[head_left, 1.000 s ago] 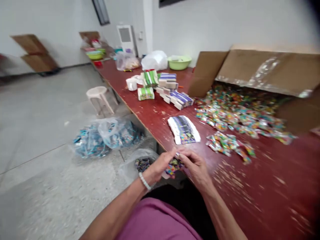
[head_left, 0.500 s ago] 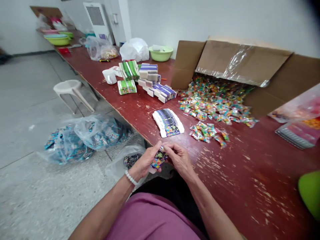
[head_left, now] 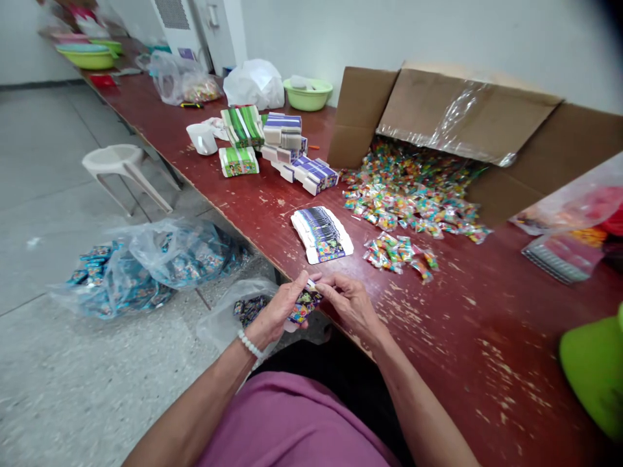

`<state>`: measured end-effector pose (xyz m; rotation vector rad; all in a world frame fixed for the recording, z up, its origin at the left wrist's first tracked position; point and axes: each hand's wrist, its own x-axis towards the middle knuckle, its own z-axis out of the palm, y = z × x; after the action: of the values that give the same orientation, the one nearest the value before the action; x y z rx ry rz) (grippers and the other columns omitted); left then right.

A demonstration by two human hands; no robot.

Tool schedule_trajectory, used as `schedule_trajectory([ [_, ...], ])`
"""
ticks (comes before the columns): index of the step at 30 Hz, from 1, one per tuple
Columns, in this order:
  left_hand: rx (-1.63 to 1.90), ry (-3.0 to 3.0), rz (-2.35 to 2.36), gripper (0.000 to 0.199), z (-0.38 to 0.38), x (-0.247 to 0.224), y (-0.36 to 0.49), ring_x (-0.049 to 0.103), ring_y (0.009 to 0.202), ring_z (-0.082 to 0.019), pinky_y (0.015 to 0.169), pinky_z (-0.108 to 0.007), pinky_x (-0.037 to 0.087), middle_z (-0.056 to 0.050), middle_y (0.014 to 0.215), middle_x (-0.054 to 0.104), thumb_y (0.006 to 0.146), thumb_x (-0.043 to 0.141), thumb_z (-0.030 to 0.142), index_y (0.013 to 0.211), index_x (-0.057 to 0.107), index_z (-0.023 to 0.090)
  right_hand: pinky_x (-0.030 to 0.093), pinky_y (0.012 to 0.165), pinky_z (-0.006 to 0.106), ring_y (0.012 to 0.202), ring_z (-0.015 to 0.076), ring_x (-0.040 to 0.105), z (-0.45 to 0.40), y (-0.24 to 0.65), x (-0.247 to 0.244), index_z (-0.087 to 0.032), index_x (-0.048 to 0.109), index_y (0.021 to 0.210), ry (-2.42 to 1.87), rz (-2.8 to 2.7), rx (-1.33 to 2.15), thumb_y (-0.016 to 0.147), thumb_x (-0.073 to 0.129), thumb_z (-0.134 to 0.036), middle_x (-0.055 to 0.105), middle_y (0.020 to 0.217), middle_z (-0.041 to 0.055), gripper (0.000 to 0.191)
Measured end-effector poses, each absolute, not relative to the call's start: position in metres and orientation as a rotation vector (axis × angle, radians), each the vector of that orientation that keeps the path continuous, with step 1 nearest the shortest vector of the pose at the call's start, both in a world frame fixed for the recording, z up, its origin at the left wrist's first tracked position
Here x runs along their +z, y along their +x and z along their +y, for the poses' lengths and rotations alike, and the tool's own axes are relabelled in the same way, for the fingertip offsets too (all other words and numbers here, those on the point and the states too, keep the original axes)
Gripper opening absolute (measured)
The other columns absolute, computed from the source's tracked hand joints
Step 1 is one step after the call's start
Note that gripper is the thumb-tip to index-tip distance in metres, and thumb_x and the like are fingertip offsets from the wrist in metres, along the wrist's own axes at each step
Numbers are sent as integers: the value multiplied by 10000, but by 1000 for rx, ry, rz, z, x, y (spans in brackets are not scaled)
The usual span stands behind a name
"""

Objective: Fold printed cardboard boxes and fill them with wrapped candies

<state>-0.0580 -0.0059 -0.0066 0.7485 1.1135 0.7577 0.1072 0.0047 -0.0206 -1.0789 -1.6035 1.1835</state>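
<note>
Both hands meet at the table's front edge around a small dark printed candy box [head_left: 304, 306] with bright fruit-coloured pictures. My left hand [head_left: 280, 310] is closed round its left side, thumb along the top end. With bent fingers, my right hand [head_left: 348, 299] grips the upper end, where a bit of white flap shows. Just beyond lies a fanned stack of flat box blanks [head_left: 322, 235] in the same dark print. To its right is a small heap of clear-wrapped colourful candies [head_left: 396, 251]. Part of the held box is hidden by my fingers.
A cardboard carton [head_left: 467, 117] lies on its side, spilling wrapped candies [head_left: 413, 188]. Bundled green cartons [head_left: 239, 161] and purple cartons [head_left: 314, 174] stand behind, near a white mug [head_left: 202, 139]. Bags of blue packets [head_left: 141, 272] and a white stool [head_left: 117, 159] are on the floor.
The view has shifted slightly, so the table's things appear a little further left and higher. My hands stay on the box, with small finger movements at its upper end.
</note>
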Motion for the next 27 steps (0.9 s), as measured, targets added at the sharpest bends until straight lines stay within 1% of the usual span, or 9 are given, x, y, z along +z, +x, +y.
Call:
schedule_trajectory([
  [2,767,737,1099,638,-6,-11,-58,621,672,-138,439,-178,464,-64,898,674,872,529,676,1290,649,209,503,815,359,872,223,649,3,108,-19,-225,704,852,-1037,-1740,1051,945,584,-358,729,945,63,201],
  [5,769,683,1103,638,-7,-18,-55,579,554,-122,416,-188,455,-22,727,628,858,536,691,1219,676,185,468,918,406,1022,255,621,-2,106,-24,-218,675,959,-1027,-1893,817,907,639,-287,708,1103,91,94],
  [9,793,513,988,572,-7,-23,-52,583,501,-124,423,-223,485,-8,723,631,883,549,632,1262,628,212,517,772,347,855,204,632,-7,97,-34,-219,631,1035,-1139,-1799,900,903,635,-289,689,1022,72,149],
  [13,891,445,853,482,-3,-21,-58,646,599,-135,550,-257,549,-12,840,680,830,721,432,1261,598,254,528,647,291,763,168,626,-4,97,-41,-234,512,1269,-1199,-1535,1038,868,664,-347,663,1066,61,444],
  [16,948,546,856,441,-2,-21,-64,670,740,-141,671,-251,552,-50,967,713,774,799,328,1164,626,217,520,650,312,727,172,610,9,123,-48,-209,545,1234,-1376,-1485,858,900,606,-377,667,1050,78,379],
  [19,876,688,938,376,-5,-25,-65,645,751,-136,638,-233,520,-80,1033,714,750,819,323,1047,640,177,505,753,383,817,227,619,33,172,-57,-169,603,1175,-1607,-1547,444,909,561,-362,673,1066,124,331],
  [21,855,749,987,379,-7,-28,-64,630,748,-134,632,-232,508,-64,998,708,707,845,314,983,629,170,456,888,455,1024,302,593,49,202,-63,-138,608,1221,-1731,-1657,168,888,595,-360,656,1177,175,400],
  [23,879,776,1034,395,-8,-30,-62,610,718,-125,638,-230,500,-13,874,678,649,870,287,917,603,175,419,918,482,1112,342,543,60,221,-67,-168,599,1288,-1813,-1799,48,880,635,-399,643,1260,166,471],
  [27,879,806,1065,496,-7,-28,-64,597,697,-122,651,-244,507,33,812,620,600,875,259,1010,603,192,408,850,459,1072,351,512,63,222,-69,-252,703,1152,-1928,-1936,-20,891,663,-425,689,1209,98,316],
])
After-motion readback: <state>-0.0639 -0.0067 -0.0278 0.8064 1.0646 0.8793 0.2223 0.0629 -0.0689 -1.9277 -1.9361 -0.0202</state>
